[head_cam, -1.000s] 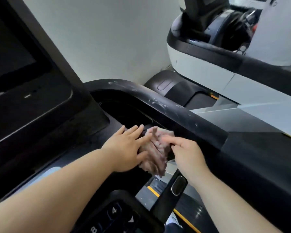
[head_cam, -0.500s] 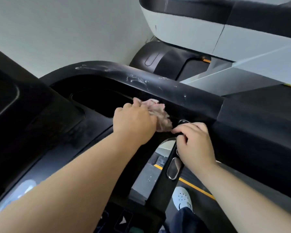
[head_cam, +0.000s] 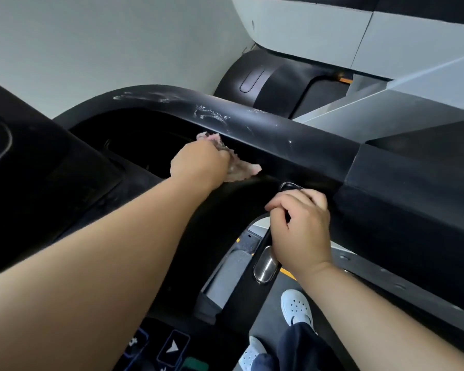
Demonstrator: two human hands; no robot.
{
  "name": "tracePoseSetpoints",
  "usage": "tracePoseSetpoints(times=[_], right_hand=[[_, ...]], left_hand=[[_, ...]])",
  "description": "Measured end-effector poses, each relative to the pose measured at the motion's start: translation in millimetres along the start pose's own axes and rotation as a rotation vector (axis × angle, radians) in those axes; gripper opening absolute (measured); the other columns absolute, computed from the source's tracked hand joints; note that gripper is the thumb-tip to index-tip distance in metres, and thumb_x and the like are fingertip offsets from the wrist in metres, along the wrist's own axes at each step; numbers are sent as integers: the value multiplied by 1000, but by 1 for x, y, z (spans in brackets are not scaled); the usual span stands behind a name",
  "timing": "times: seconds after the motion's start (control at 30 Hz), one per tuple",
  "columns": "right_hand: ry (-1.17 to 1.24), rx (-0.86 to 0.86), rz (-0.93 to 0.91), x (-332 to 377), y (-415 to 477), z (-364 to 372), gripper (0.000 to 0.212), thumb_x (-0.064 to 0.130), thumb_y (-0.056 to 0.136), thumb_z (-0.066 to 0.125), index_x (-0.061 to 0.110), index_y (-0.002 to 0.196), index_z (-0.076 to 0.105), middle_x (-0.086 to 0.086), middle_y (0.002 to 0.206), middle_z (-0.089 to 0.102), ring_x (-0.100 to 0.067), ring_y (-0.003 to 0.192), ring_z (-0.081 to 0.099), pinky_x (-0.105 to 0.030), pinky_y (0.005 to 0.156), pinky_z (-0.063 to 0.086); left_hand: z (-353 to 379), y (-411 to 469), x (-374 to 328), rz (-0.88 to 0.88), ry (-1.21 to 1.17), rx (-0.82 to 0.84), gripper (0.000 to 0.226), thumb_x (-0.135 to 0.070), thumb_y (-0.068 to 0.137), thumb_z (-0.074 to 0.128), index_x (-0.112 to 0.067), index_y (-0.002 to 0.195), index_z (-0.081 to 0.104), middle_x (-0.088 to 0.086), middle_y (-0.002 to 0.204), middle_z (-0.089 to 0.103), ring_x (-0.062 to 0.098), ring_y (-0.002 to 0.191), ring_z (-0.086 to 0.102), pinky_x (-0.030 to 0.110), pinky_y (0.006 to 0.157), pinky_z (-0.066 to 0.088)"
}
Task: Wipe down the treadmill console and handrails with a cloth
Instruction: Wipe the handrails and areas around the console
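My left hand (head_cam: 198, 163) grips a crumpled pink cloth (head_cam: 241, 168) and presses it against the inner side of the black treadmill handrail (head_cam: 292, 135), just below its smeared top. The cloth sticks out to the right of my fingers. My right hand (head_cam: 299, 226) is curled round the black inner grip bar (head_cam: 263, 253) with a metal pulse sensor (head_cam: 264, 266), below the rail. The dark console panel (head_cam: 38, 170) lies at the left, with a recessed tray (head_cam: 145, 145) next to the cloth.
White smears mark the handrail's top (head_cam: 212, 115). Console buttons (head_cam: 172, 349) show at the bottom. My white shoes (head_cam: 296, 307) stand on the belt below. A neighbouring white and black machine (head_cam: 319, 36) sits at the upper right, a pale wall (head_cam: 105, 44) behind.
My left hand has taken the cloth and pushed it up against the handrail's inner side. My right hand let go of the cloth and dropped onto the inner grip bar. The view tilted downward.
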State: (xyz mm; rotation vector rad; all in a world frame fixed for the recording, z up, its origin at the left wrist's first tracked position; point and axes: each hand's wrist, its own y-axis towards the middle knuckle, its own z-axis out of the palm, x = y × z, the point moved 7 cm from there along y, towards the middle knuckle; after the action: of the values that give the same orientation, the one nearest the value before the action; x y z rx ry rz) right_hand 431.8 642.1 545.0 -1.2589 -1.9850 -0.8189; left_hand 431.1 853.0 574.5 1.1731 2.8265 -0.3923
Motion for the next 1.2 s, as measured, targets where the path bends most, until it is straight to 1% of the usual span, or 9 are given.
tracePoseSetpoints(times=[0.1, 0.17, 0.27, 0.37, 0.6, 0.77, 0.83, 0.97, 1.2], right_hand=[[32, -9, -4, -2, 0, 1, 28, 12, 81, 44, 21, 68, 67, 20, 78, 60, -17, 99, 46, -38, 87, 39], [39, -15, 1, -4, -1, 1, 28, 12, 80, 44, 21, 68, 67, 18, 78, 62, -17, 98, 45, -37, 86, 38], [32, 3, -1, -3, -1, 1, 26, 11, 79, 45, 20, 68, 67, 16, 78, 64, -19, 98, 46, -39, 86, 39], [-2, 23, -16, -2, 0, 0, 25, 12, 79, 45, 18, 69, 67, 14, 80, 65, -20, 97, 47, -41, 84, 41], [-13, 80, -40, -3, -3, -3, 22, 7, 85, 51, 19, 76, 68, 16, 87, 65, -15, 101, 42, -40, 88, 40], [5, 70, -14, -2, -4, -3, 23, 9, 88, 51, 21, 79, 68, 16, 90, 66, -13, 103, 40, -38, 91, 39], [22, 60, 3, -3, -6, -2, 24, 13, 89, 48, 21, 80, 68, 16, 91, 66, -14, 104, 41, -37, 91, 39], [69, 27, 19, -7, -8, -1, 25, 14, 87, 45, 21, 79, 68, 16, 92, 67, -14, 103, 42, -34, 90, 38], [23, 43, 23, -5, -9, -3, 26, 6, 89, 49, 19, 81, 70, 16, 96, 66, -16, 107, 42, -22, 91, 31]], left_hand=[[0, -24, -10, 152, 85, -90, 28, -25, 89, 46, -5, 106, 58, 16, 111, 60, 35, 95, 57, 34, 69, 35], [2, -34, -15, 259, 106, -69, 29, -23, 88, 47, -8, 110, 59, 17, 123, 55, 35, 103, 55, 43, 84, 41], [15, -45, -21, 411, 260, 36, 47, -32, 87, 51, -15, 130, 48, 15, 148, 32, 27, 140, 25, 58, 107, 23], [38, -61, -34, 493, 446, -11, 64, -48, 86, 47, -10, 135, 35, 24, 153, 17, 35, 145, 6, 56, 112, 15], [30, -58, -23, 636, 564, 42, 48, -26, 91, 51, -16, 132, 28, 27, 154, 7, 35, 145, 5, 46, 114, 17], [5, -82, 27, 819, 306, 273, 37, -26, 94, 52, -31, 130, 48, -18, 156, -3, -6, 141, -14, 48, 116, 9], [5, -85, 34, 850, 351, 298, 44, -32, 96, 48, -43, 138, 39, -27, 150, -10, -11, 136, -20, 51, 116, 2], [28, -70, -1, 897, 694, 238, 74, -37, 97, 41, -38, 146, -15, -19, 150, -30, 3, 139, -27, 52, 114, -3], [31, -76, 5, 878, 704, 241, 62, -37, 98, 33, -35, 151, 2, -9, 157, -22, 9, 143, -21, 50, 115, 0]])
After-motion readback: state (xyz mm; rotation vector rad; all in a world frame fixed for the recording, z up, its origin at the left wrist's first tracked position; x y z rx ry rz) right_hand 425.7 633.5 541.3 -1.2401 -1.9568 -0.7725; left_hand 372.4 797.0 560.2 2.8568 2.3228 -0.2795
